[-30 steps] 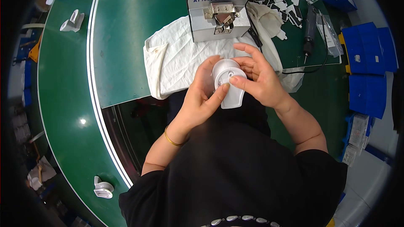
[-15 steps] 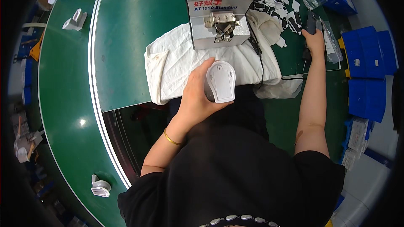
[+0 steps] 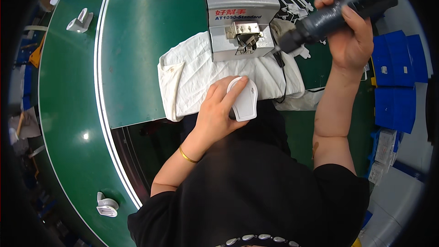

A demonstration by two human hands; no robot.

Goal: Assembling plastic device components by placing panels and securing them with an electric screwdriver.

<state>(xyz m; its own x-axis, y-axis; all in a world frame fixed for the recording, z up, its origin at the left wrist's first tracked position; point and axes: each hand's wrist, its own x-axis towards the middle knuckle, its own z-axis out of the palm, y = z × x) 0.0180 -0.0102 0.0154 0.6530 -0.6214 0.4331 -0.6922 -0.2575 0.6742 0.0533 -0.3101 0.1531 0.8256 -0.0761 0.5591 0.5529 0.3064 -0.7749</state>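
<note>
While the left hand (image 3: 214, 113) grips a white plastic part (image 3: 246, 104) by the white cloth's (image 3: 196, 71) near edge, the right hand (image 3: 351, 43) grasps a black power screwdriver (image 3: 320, 22), raised right of the silver machine (image 3: 242, 7).

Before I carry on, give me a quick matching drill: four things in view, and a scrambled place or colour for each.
1. electric screwdriver
2. plastic part
3. cloth
4. storage bins

a. white, spread before the silver machine
b. in the right grip
c. blue, far right
d. in the left grip

Pairs: 1-b, 2-d, 3-a, 4-c
</note>
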